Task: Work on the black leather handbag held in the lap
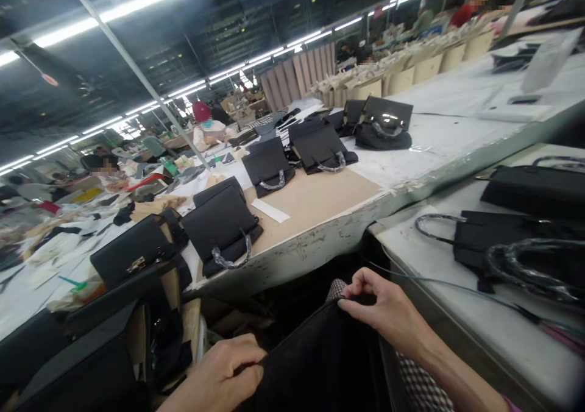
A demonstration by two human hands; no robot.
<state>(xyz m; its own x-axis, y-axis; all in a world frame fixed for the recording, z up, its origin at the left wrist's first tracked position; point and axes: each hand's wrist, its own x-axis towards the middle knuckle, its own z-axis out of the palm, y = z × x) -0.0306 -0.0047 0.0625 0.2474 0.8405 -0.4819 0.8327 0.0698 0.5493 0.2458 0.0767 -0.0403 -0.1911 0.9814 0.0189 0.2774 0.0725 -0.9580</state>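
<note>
Hands (388, 311) pinch black material (320, 360); red tag (49, 80) unreadable.

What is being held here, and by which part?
A black item, by its upper edge: the right hand pinches it between thumb and finger; the left hand grips further along.

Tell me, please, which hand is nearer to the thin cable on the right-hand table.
Right. The right hand pinches the black material just below the cable in the picture; the left hand is at that material's other side, clearly farther off.
</note>
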